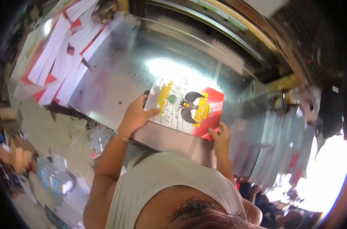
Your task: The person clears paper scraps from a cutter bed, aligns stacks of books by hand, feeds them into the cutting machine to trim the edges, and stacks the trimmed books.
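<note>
Between my two hands I hold a book (185,108) with a white, grey and red cover, yellow lettering and a dark winged figure. It lies turned a little over the front of a shiny metal machine table (123,72). My left hand (137,113) grips the book's left edge, thumb on top of the cover and the other fingers mostly hidden. At the lower right corner, on the red part, my right hand (220,138) pinches the book with the thumb above. Whether the book touches the metal beneath cannot be made out.
Stacked booklets with red covers (53,57) stand at the table's left. More stacked paper (272,141) lies at the right. A machine's dark slot and metal bar (219,42) run across the back. Boxes and bundles (55,175) litter the floor at lower left. People sit at lower right.
</note>
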Tool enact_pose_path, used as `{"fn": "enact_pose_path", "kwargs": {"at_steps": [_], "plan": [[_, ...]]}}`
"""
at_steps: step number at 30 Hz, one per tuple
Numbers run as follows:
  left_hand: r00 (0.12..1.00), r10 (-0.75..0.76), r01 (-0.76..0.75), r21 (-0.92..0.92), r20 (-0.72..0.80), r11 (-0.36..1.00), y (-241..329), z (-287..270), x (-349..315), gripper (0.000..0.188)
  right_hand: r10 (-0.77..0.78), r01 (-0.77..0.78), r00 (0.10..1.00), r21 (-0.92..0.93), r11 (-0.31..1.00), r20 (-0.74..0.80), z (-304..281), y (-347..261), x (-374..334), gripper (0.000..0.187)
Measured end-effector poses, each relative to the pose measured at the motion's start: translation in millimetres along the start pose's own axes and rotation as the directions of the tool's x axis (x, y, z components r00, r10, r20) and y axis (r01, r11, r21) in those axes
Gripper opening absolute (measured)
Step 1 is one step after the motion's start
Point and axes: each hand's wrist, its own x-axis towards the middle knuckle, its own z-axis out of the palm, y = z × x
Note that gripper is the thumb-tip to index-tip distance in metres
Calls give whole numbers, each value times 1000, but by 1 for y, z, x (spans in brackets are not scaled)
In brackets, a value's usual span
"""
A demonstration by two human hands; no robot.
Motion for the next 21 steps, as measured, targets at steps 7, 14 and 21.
{"fn": "enact_pose_path", "kwargs": {"at_steps": [7,14,21], "plan": [[990,32,-70,278,138,958,6,-40,55,55,193,-218,975,323,921,109,9,-18,12,41],[800,272,-273,79,-534,959,11,-10,210,105,60,-85,987,173,981,146,33,-29,215,35],[970,-83,-112,-726,-228,678,53,38,261,125,77,-97,987,146,984,139,98,-58,407,13]]}}
